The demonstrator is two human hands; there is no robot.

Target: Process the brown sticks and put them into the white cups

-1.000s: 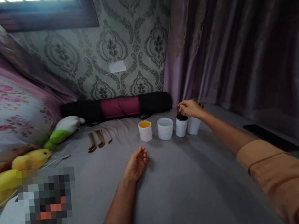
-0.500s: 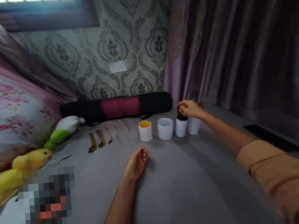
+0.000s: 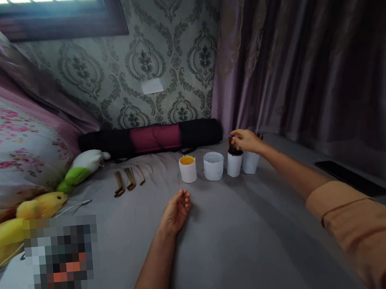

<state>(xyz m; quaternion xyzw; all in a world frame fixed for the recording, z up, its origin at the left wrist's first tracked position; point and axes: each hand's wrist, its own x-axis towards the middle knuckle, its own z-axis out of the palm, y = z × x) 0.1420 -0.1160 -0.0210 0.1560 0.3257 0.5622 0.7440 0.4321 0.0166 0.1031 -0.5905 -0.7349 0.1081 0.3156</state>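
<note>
- Your right hand (image 3: 249, 141) is over the dark-rimmed white cup (image 3: 234, 165), at the brown sticks (image 3: 230, 142) that stand up out of it.
- Your right fingers are bent together at the tops of those sticks; you cannot tell from this view whether they grip one or only touch.
- Your left hand (image 3: 176, 211) rests on the grey sheet (image 3: 248, 251), nearer to you than the cups, its fingers loosely curled and half open around bare air.
- Just to the right of the dark-rimmed cup, partly behind your right hand and wrist, is another white cup (image 3: 249, 163), with dark tips showing above it.
- To the left of the dark-rimmed cup sits a wider white tub (image 3: 213, 168), and left of that a white cup with a yellow inside (image 3: 188, 172), all upright in a row.
- Well left of the row, bent brown pieces lie on the sheet in three groups: a left bundle (image 3: 119, 184), a middle bundle (image 3: 129, 179) and a thin right one (image 3: 141, 175).
- Behind the row, along the patterned wall (image 3: 173, 61), lies a long black and maroon bag (image 3: 155, 138).
- Beyond your right forearm is a flat black object (image 3: 351, 177); at far left are a yellow stuffed toy (image 3: 39, 209) and a white and green one (image 3: 81, 167).
</note>
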